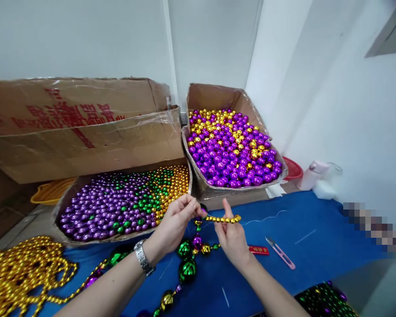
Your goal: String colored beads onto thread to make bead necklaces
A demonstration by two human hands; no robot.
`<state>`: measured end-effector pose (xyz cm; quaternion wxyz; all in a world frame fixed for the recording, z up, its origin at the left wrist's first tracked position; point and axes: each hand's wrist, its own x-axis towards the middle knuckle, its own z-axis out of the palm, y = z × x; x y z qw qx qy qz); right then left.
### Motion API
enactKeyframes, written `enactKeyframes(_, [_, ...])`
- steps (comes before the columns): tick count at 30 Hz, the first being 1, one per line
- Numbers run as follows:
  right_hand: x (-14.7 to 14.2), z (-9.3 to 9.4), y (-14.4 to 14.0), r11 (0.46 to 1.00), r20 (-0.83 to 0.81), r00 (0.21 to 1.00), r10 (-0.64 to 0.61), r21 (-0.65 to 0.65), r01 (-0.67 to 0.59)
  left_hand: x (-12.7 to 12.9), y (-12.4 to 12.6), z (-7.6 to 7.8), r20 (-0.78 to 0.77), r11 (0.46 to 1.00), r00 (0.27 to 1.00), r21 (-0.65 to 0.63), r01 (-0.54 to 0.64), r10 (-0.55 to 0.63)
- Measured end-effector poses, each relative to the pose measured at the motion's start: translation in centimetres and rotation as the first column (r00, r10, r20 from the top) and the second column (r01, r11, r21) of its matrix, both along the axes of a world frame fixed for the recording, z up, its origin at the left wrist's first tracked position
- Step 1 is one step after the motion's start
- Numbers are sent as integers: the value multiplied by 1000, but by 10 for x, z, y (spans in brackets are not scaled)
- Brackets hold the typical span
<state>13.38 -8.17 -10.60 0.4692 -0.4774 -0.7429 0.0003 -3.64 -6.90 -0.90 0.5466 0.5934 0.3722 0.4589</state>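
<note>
My left hand [178, 220] pinches one end of a short run of small gold beads [222, 219] on a thin thread. My right hand [231, 235] holds the same run from below, fingers along the beads. The thread [267, 218] trails right over the blue cloth [317, 237]. Below my hands hangs a bead strand [186, 259] with large green, purple and gold balls, lying on the cloth. A metal watch sits on my left wrist.
A carton of purple, green and gold beads [119, 202] stands in front left. A second carton of purple and gold beads [231, 149] stands behind right. Gold bead strands [20, 268] pile at left. Pink thread snips [280, 252] and a red lighter [259, 250] lie right.
</note>
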Motion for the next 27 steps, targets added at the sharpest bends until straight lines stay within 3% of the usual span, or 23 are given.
enactKeyframes(2, [-4,-7,6,997,23,1000,-17,80,15,0,-1,-2,-17,1000,1000,2,-16,16])
enactKeyframes(5, [-3,-12,15,980,89,996,-7,198,-11,-2,1,-4,-206,999,979,31,-7,14])
enactKeyframes(9, [2,-9,25,961,164,984,75,250,-115,-4,9,-10,-431,990,895,17,137,-116])
enactKeyframes(14, [-8,3,21,979,128,989,75,178,-97,-2,13,-16,-342,970,908,-83,228,-243])
enactKeyframes(17, [-16,7,1,997,-49,997,62,-31,-64,-3,12,-19,-220,985,963,-107,136,-157])
enactKeyframes(19, [-16,11,-20,947,-239,965,106,-271,-171,-7,11,-20,-140,994,988,-90,59,-71])
enactKeyframes(22, [-8,25,-51,761,-305,908,287,-503,-410,-14,10,-20,-107,999,994,-41,-3,-2])
enactKeyframes(24, [-2,37,-63,594,-275,842,464,-608,-527,-16,7,-19,-153,1000,988,-14,-1,-1])
enactKeyframes(25, [1,43,-64,579,-286,842,458,-622,-526,-15,4,-19,-183,1000,983,1,7,-7])
enactKeyframes(27, [2,50,-58,677,-326,895,303,-588,-443,-14,-3,-20,-238,999,971,41,28,-18])
